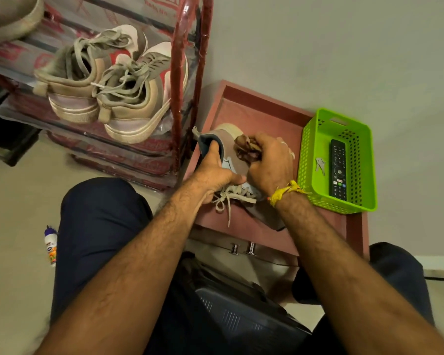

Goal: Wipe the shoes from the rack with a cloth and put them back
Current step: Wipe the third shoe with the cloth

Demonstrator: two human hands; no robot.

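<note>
Two hands work on one shoe [231, 152] held over a low red-brown table [264, 111]. Left hand [215, 170]: fingers hooked inside the shoe's collar, thumb clamped on its side. Right hand [269, 162]: fingers curled round a crumpled brown cloth [245, 148], pressed against the shoe's upper. Beside the table, a rack [187, 73] carries a pair of beige sneakers [108, 83]. Green basket [313, 139] on the table holds a remote [338, 172] and keys [319, 165].
</note>
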